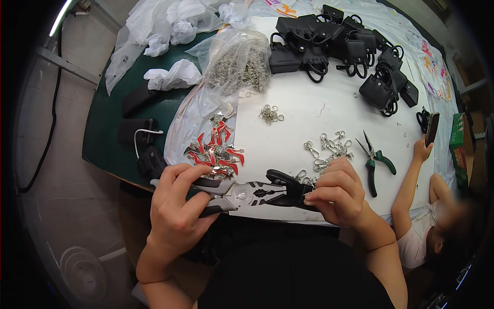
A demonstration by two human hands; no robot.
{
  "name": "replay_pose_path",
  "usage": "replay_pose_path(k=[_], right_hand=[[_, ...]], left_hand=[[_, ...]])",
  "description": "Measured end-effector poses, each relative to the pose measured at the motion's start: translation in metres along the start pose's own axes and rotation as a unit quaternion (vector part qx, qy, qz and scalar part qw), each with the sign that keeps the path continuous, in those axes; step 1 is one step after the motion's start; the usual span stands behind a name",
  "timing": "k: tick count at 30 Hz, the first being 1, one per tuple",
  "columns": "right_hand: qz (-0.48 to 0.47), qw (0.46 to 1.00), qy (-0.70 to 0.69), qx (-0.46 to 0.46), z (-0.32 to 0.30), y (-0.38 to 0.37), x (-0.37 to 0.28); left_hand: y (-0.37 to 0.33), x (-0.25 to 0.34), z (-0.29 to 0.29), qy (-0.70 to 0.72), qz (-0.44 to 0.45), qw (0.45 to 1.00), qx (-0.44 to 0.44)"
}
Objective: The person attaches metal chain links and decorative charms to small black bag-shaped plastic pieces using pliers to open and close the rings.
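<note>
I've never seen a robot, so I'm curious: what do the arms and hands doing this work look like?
They are human: the left hand and right hand are ungloved, and both forearms are bare, with no sleeves, cables or wrist bands in view. Between them shows a black garment.

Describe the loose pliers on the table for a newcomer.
Find the white work surface, then the silver clasps toward its near right. Just right of those lie long-nosed pliers with green-and-black handles, unlike the grey-and-black pair in the left hand.
</note>
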State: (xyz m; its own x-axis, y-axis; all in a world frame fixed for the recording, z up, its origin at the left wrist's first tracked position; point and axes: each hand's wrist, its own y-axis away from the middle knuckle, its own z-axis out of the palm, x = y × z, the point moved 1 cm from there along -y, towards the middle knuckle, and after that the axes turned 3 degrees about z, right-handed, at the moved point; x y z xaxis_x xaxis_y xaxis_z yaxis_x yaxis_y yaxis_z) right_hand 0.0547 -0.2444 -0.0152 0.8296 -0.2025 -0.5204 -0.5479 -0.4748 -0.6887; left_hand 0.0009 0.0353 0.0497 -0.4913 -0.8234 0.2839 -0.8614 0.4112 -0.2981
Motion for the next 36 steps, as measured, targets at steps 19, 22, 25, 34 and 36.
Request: replay_pose_path(k=[19, 22, 25, 34, 36], right_hand=[[0.054, 0.998, 0.013, 0.01, 0.006, 0.01, -0.008], [0.197, 0.975, 0.098, -0.016, -0.034, 0.024, -0.001], [0.349, 0.89, 0.284, -0.07, -0.082, 0.066, 0.017], [0.424, 0.806, 0.383, -0.156, -0.104, 0.115, 0.029], [0.529, 0.788, 0.284, -0.137, -0.111, 0.104, 0.033]], left_hand=[[-0.013, 0.003, 0.002, -0.015, 0.074, 0.996, -0.038], [-0.009, -0.007, 0.01, -0.001, 0.068, 0.997, -0.044], [0.007, -0.016, 0.011, 0.0, 0.031, 0.998, -0.063], [0.028, -0.029, 0.017, 0.062, -0.083, 0.99, -0.093], [0.024, -0.031, 0.013, 0.035, -0.065, 0.99, -0.122]])
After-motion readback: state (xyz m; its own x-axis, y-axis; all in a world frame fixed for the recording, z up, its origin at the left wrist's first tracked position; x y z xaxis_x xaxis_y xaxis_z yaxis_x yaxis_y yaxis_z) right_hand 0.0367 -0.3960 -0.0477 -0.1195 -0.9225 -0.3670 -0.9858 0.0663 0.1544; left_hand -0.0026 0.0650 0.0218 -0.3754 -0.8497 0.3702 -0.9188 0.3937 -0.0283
